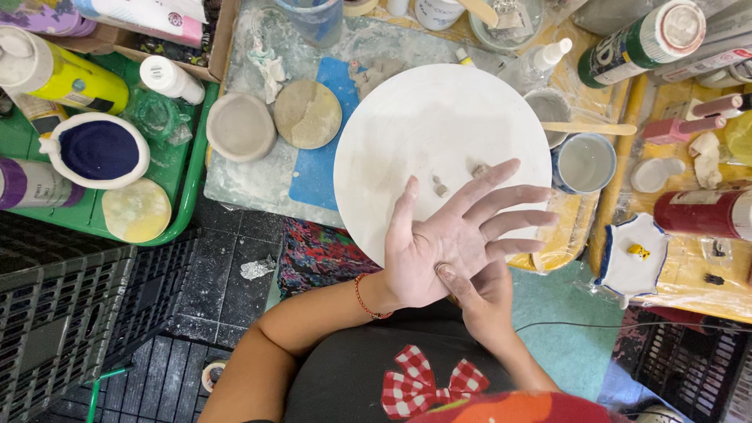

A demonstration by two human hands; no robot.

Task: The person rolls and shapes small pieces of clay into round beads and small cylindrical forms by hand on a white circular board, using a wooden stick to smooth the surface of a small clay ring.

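A person seated at a cluttered craft surface (258, 184) holds the left hand (450, 235) open, palm up and fingers spread, over the near edge of a round white board (423, 125), while the right hand (482, 301) lies under and beside it, its thumb pressing into the heel of the left palm and its other fingers loosely curled around nothing. Neither hand grips any object. Two small grey clay bits (458, 178) rest on the board just beyond the left fingertips, untouched. Left of the board lie two flat clay discs, one grey (240, 127) and one tan (308, 114), partly on a blue mat (321, 168); further left, a green tray (184, 176) carries a white dish of dark blue paint (99, 150) and a yellow paint bottle (66, 74). Right of the board stand a cup of cloudy water (586, 163), a wooden stick (589, 128) and a small white dish with a yellow figure (630, 258). The rubbing appears to work residue or a tiny pinch of clay off the palm; it would go best with firm, short thumb strokes kept over the board, so that anything loosened falls there rather than onto the lap.
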